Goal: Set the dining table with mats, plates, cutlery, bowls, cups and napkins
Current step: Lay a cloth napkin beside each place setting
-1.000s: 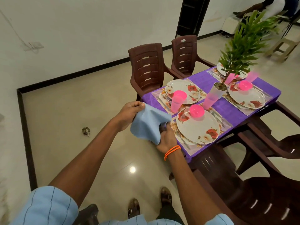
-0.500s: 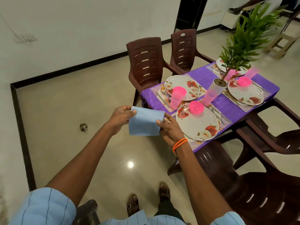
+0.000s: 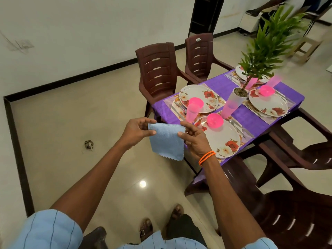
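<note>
A light blue cloth napkin point(image 3: 167, 141) hangs in the air in front of the table's near left corner. My left hand point(image 3: 137, 130) pinches its top left corner and my right hand point(image 3: 195, 139) pinches its top right corner, so it hangs flat. Behind my right hand lies the nearest floral plate point(image 3: 226, 139) with a pink bowl point(image 3: 215, 120) on it. Further settings on the purple table point(image 3: 249, 119) each have a floral plate point(image 3: 199, 97), pink bowls, pink cups point(image 3: 192, 113) and cutlery on mats.
A potted green plant point(image 3: 239, 94) stands mid-table. Brown plastic chairs point(image 3: 158, 72) stand at the far side, and others point(image 3: 294, 218) at the near right. A small crumpled scrap point(image 3: 89, 144) lies on the tiled floor at left. A person sits far back right.
The napkin was bunched between my hands a second ago. Both hands have spread it out and lifted it; it now hangs flat by its two top corners.
</note>
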